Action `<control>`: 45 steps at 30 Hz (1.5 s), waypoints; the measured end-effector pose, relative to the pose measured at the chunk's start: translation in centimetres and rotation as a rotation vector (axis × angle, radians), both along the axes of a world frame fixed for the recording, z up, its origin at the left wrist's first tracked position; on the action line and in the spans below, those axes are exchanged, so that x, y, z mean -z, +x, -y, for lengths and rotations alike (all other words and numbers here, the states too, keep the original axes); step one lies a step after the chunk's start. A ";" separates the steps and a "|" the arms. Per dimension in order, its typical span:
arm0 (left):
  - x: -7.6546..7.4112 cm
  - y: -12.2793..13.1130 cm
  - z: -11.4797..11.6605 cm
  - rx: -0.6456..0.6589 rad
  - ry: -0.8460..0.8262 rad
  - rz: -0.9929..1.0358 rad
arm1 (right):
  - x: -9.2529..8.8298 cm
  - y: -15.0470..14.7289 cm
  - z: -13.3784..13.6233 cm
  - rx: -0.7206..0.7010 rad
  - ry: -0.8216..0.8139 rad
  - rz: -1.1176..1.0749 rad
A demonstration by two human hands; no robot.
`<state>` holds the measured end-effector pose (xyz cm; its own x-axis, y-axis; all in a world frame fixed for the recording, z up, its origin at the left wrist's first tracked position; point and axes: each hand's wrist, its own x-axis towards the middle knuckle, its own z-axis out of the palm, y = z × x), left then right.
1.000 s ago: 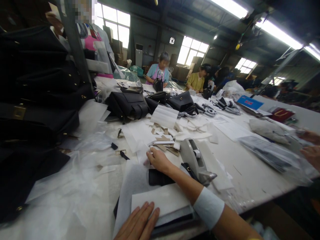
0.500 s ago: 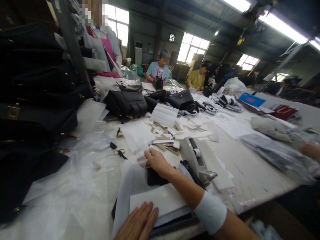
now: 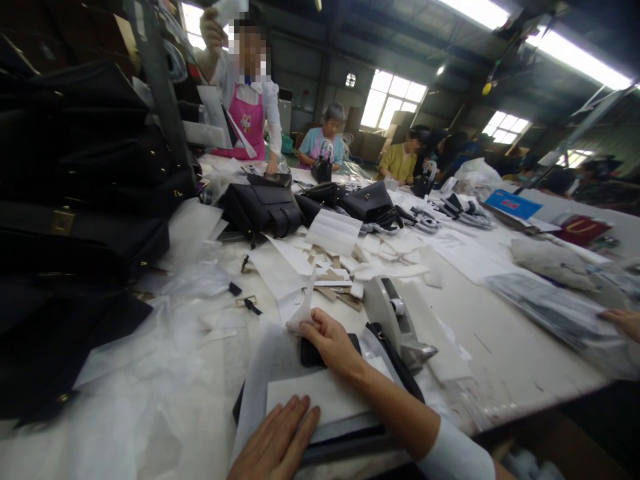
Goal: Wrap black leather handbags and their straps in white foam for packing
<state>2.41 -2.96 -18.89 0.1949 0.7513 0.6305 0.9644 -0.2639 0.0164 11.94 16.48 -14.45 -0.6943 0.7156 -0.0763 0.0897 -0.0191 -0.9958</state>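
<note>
My left hand (image 3: 283, 437) lies flat, fingers out, on a white foam sheet (image 3: 345, 403). Under that sheet is a larger piece of thin white paper (image 3: 265, 367), spread over a black bag (image 3: 345, 437) of which only the edges show. Beyond it, my right hand (image 3: 330, 337) pinches the near edge of a thin translucent paper sheet (image 3: 303, 310), which curls up from the fingers. A small black flat piece (image 3: 313, 353) sits partly hidden below my right hand. Close to my right forearm stands a grey tape dispenser (image 3: 390, 320), with a black strap (image 3: 395, 360) alongside.
Black bags are stacked on the left (image 3: 100, 180), and more black bags (image 3: 265, 207) lie across the table. Foam and cardboard scraps (image 3: 337, 280) lie ahead. Plastic-wrapped goods (image 3: 545, 307) are at right, near another person's hand (image 3: 623, 321). Co-workers stand or sit across the table.
My right hand has drawn back slightly towards me, and the pinched sheet now lifts and curls. My left hand stays flat. The co-worker in pink has raised one hand and leaned in; the view has shifted.
</note>
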 end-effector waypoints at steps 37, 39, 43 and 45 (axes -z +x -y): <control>-0.8 -0.4 0.2 0.039 -0.001 0.062 | -0.9 6.6 8.4 -0.014 0.486 0.075; -0.7 -0.8 0.4 0.079 -0.015 0.090 | -0.7 7.0 8.4 -0.055 0.522 0.025; 0.0 -1.0 0.9 0.059 0.015 0.214 | 0.1 7.5 9.0 -0.117 0.733 -0.062; 0.2 -0.8 1.0 0.031 0.026 0.263 | 0.7 7.7 9.4 -0.149 0.884 -0.066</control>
